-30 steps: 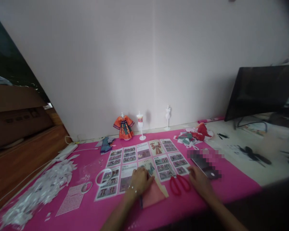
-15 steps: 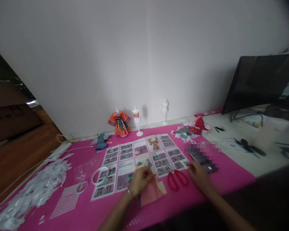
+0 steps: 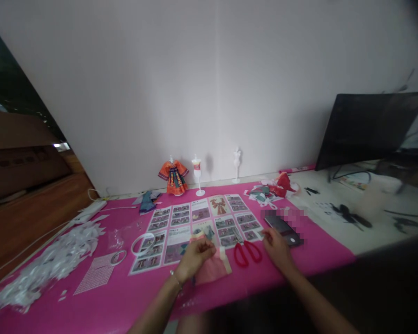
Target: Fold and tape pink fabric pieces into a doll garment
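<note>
My left hand (image 3: pixel 197 257) is closed on the upper edge of a pink cloth piece (image 3: pixel 212 270) with cream borders, near the table's front. To the right, my right hand (image 3: pixel 276 246) has its fingertips pinched together beside a dark phone (image 3: pixel 284 229); what they hold, if anything, is too small to name. Red-handled scissors (image 3: pixel 247 254) lie between my hands, their blades over a printed picture sheet (image 3: pixel 177 243). Part of the sheet is hidden behind my left hand.
Along the wall stand a small orange dress (image 3: pixel 174 177) and two white mannequins (image 3: pixel 199 181), (image 3: pixel 237 164). White ribbons (image 3: pixel 55 260) cover the left side. Fabric scraps (image 3: pixel 271 189) and a monitor (image 3: pixel 367 130) are to the right.
The whole view has shifted slightly. Both hands remain in nearly the same places relative to the cloth and the scissors.
</note>
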The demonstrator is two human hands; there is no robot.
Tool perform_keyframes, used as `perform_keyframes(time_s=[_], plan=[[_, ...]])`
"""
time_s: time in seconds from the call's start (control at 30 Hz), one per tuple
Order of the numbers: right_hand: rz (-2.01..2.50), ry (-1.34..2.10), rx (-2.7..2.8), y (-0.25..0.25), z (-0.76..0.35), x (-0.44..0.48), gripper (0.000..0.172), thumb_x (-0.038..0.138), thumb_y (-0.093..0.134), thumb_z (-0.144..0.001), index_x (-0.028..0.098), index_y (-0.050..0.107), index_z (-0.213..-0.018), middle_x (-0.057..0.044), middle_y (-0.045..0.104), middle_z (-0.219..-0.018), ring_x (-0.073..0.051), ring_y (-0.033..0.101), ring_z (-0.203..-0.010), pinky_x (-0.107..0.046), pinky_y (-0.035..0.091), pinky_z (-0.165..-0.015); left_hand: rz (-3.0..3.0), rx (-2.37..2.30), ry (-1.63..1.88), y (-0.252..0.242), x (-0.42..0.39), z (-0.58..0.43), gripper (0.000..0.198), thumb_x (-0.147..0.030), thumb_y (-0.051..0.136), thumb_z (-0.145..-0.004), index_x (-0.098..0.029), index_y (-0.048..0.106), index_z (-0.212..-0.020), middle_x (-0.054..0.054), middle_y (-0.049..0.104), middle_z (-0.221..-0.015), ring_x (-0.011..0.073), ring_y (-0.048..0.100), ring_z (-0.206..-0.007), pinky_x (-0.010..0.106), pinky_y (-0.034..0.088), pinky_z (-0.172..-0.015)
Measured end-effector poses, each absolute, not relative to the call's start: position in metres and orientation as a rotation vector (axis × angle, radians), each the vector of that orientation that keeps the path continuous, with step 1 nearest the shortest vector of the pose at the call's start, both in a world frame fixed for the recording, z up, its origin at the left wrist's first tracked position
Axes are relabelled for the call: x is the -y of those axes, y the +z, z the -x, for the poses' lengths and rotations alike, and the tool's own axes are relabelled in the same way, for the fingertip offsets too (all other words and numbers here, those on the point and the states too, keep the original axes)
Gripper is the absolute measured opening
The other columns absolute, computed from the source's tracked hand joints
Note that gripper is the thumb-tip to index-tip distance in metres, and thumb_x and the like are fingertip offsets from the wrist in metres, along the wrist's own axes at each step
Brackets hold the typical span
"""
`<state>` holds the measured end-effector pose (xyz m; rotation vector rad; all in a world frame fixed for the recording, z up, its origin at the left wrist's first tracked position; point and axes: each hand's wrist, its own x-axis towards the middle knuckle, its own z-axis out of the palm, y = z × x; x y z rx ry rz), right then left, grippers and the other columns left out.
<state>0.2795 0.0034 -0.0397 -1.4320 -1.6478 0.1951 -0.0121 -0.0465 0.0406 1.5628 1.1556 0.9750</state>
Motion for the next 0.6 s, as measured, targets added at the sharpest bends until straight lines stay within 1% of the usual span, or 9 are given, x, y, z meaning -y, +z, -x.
perform_keyframes(time_s=[0.1,0.2,0.33,0.4,0.5,0.53,0.6], plan=[[1.384,0.176,1.593,-0.037,-0.279,-0.001,0.021,0.024,0.044,-0.081,0.017,0.06,-0.092,-0.006,0.063,-0.082,-0.02,0.058,-0.068,-0.033,0.046,-0.065,-1.586,-1.129,0.959,0.043,0.04,0.012,0.026,-0.04,0.065,-0.071,-0.016,0.057,-0.066,-0.002,0.053,-0.061,0.013,0.046,-0.058,0.026,0.033,-0.059],[1.303,0.164,1.557,-0.034,-0.278,0.006,0.019,0.028,0.046,-0.085,0.017,0.059,-0.093,-0.006,0.062,-0.082,-0.02,0.058,-0.069,-0.032,0.047,-0.065,-1.627,-1.113,0.938,0.046,0.03,0.014,0.019,-0.033,0.063,-0.072,-0.016,0.059,-0.068,-0.002,0.053,-0.061,0.0133,0.046,-0.059,0.026,0.033,-0.059],[1.172,0.17,1.562,-0.021,-0.261,0.026,0.017,0.032,0.048,-0.088,0.02,0.06,-0.086,-0.007,0.063,-0.084,-0.021,0.061,-0.08,-0.032,0.049,-0.074,-1.664,-1.088,0.93,0.047,0.019,0.015,0.014,-0.027,0.06,-0.075,-0.017,0.057,-0.066,-0.002,0.051,-0.062,0.0134,0.046,-0.062,0.026,0.033,-0.061],[1.104,0.384,1.552,-0.009,-0.241,0.036,0.017,0.032,0.049,-0.09,0.02,0.061,-0.087,-0.006,0.064,-0.082,-0.021,0.061,-0.079,-0.03,0.048,-0.069,-1.662,-1.068,0.919,0.045,0.014,0.014,0.014,-0.026,0.059,-0.076,-0.017,0.056,-0.065,-0.003,0.051,-0.063,0.0133,0.045,-0.063,0.025,0.033,-0.06],[1.179,0.773,1.528,0.005,-0.208,0.044,0.025,0.036,0.048,-0.091,0.02,0.063,-0.101,-0.007,0.067,-0.093,-0.02,0.062,-0.082,-0.029,0.048,-0.07,-1.638,-1.027,0.885,0.037,0.012,0.011,0.015,-0.028,0.057,-0.078,-0.017,0.056,-0.067,-0.003,0.051,-0.063,0.0131,0.045,-0.062,0.025,0.033,-0.06],[1.177,0.873,1.532,0.007,-0.198,0.045,0.026,0.038,0.05,-0.089,0.019,0.064,-0.1,-0.007,0.067,-0.091,-0.02,0.062,-0.08,-0.028,0.048,-0.068,-1.613,-1.005,0.873,0.033,0.013,0.01,0.016,-0.029,0.057,-0.079,-0.017,0.056,-0.068,-0.003,0.051,-0.063,0.0131,0.045,-0.062,0.025,0.033,-0.059],[1.141,1.048,1.542,0.006,-0.184,0.045,0.024,0.041,0.056,-0.085,0.018,0.064,-0.085,-0.004,0.066,-0.078,-0.018,0.06,-0.068,-0.027,0.046,-0.061,-1.536,-0.962,0.859,0.026,0.016,0.008,0.018,-0.032,0.058,-0.079,-0.017,0.055,-0.07,-0.002,0.051,-0.063,0.0133,0.046,-0.061,0.024,0.033,-0.058]])
